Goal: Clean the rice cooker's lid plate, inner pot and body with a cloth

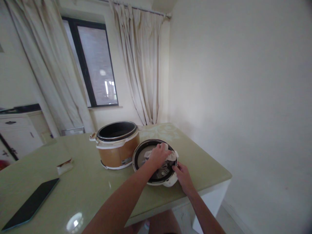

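A pressure cooker lid (pixel 140 159) lies with its inner side up on the table, its white rim and dark gasket ring showing. My left hand (pixel 158 156) is closed on a crumpled white tissue (pixel 172 156) and presses it against the inside of the lid. With fingers and thumb, my right hand (pixel 184 177) grips the lid's rim at the near right side. Just left of the lid stands the cooker body (pixel 118 152), gold and white, uncovered, with a dark pot inside. The left fingertips are partly hidden by the tissue.
The pale green glossy table (pixel 92 195) has its right corner close to the wall. On its left lie a dark flat tablet-like slab (pixel 31 203) and a small tissue packet (pixel 64 166). A white cabinet (pixel 20 130) and curtains (pixel 141 65) are beyond.
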`<state>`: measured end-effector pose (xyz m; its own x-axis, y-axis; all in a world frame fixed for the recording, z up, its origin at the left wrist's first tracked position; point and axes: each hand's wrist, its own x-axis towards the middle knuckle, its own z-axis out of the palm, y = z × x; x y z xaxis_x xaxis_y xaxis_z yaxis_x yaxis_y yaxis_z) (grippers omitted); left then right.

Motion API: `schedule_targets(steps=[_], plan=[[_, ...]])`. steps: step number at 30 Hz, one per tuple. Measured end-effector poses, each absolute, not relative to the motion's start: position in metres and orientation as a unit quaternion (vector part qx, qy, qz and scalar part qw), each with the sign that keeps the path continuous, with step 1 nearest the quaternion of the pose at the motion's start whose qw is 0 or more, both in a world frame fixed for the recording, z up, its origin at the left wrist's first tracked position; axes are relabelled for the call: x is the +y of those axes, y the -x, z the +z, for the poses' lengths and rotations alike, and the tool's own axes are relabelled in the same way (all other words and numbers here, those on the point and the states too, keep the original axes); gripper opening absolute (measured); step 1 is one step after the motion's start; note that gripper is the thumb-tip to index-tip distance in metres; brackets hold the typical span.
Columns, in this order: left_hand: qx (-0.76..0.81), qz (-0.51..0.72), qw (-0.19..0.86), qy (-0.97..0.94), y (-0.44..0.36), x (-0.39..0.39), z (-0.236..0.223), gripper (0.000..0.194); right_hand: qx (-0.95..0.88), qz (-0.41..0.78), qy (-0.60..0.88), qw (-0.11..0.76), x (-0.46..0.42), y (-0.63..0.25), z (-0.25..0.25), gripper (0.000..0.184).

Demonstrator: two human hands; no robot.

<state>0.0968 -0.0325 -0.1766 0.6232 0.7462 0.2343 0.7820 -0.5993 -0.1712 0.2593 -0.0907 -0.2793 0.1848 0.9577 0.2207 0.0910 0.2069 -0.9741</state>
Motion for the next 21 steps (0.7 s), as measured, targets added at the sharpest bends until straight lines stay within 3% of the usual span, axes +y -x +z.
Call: schedule_targets(steps=[7,13,21], plan=[[-0.397,-0.001,0.072,0.915,-0.069,-0.033,-0.165,0.048,-0.521,0.383,0.490,0.585,-0.091,-0.256,-0.275,0.033],[-0.440,0.007,0.051,0.896,-0.031,-0.024,-0.158,0.039,-0.515,0.380,0.485,0.596,-0.091,-0.255,-0.276,0.032],[-0.521,-0.026,0.098,0.847,-0.006,-0.038,-0.168,0.052,-0.508,0.358,0.484,0.616,-0.099,-0.250,-0.266,0.042]])
